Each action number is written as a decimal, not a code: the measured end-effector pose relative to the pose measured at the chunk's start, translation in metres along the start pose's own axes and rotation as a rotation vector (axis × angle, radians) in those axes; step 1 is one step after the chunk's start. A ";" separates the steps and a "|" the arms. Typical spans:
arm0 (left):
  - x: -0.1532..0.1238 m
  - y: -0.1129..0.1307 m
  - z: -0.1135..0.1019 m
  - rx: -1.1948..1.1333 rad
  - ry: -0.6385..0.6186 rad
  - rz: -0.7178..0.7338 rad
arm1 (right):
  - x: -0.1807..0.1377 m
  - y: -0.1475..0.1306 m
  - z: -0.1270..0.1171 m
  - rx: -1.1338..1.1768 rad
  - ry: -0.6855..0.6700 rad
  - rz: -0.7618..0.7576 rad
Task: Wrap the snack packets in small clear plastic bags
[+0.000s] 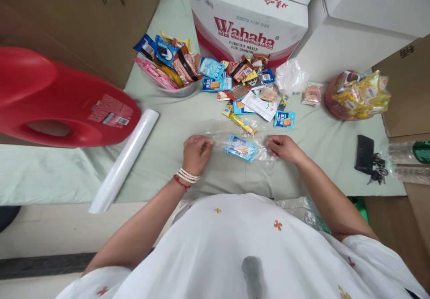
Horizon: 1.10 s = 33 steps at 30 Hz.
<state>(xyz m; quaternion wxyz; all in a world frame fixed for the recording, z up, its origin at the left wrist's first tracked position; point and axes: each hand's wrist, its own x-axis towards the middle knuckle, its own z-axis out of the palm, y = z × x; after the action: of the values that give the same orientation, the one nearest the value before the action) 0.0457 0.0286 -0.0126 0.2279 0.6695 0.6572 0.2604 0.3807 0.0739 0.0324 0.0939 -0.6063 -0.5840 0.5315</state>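
Note:
Between my hands a clear plastic bag [220,143] is stretched sideways over the green cloth. Inside or beneath its film are blue snack packets [240,147]; which of the two I cannot tell. My left hand [197,152], with beaded bracelets at the wrist, pinches the bag's left end. At the right end, my right hand [282,147] grips the film between thumb and fingers. Just beyond the bag lies a yellow snack stick [243,123], and past it spreads a heap of assorted snack packets [242,73].
A plastic bowl [181,91] of snacks stands back left, a red basket [336,106] of yellow packets at right. At left are a red jug [77,97] and a white plastic roll [124,162]. A Wahaha carton [248,26] stands behind; keys [378,171] lie right.

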 end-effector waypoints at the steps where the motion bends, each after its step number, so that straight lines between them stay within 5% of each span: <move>1: 0.002 0.000 0.001 0.033 0.044 -0.066 | -0.001 0.001 -0.004 -0.041 -0.009 0.000; 4: 0.006 0.005 0.002 0.174 0.133 -0.164 | -0.003 -0.004 -0.016 -0.333 0.025 -0.061; 10: 0.015 0.018 0.009 0.202 0.185 -0.192 | 0.020 -0.052 -0.002 -0.745 0.452 -0.381; 15: 0.040 0.019 0.010 0.113 0.105 -0.214 | 0.060 -0.076 0.039 -0.831 0.320 -0.294; 19: 0.057 0.017 0.004 0.113 -0.073 -0.262 | 0.067 -0.069 0.036 -0.713 0.270 -0.274; 26: 0.056 0.029 0.004 0.126 -0.058 -0.318 | 0.016 -0.067 0.041 -0.827 0.008 -0.713; 29: 0.052 0.027 -0.002 0.139 -0.033 -0.266 | -0.006 -0.059 0.061 -1.003 -0.129 -0.720; 33: 0.047 0.021 -0.030 0.028 -0.097 -0.224 | -0.016 -0.046 0.074 -1.051 -0.149 -0.643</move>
<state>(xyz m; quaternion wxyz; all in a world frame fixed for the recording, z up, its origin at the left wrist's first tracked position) 0.0422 0.0734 0.0255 0.2776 0.6068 0.7198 0.1915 0.3006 0.0374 0.0437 -0.1029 -0.3265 -0.9260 0.1590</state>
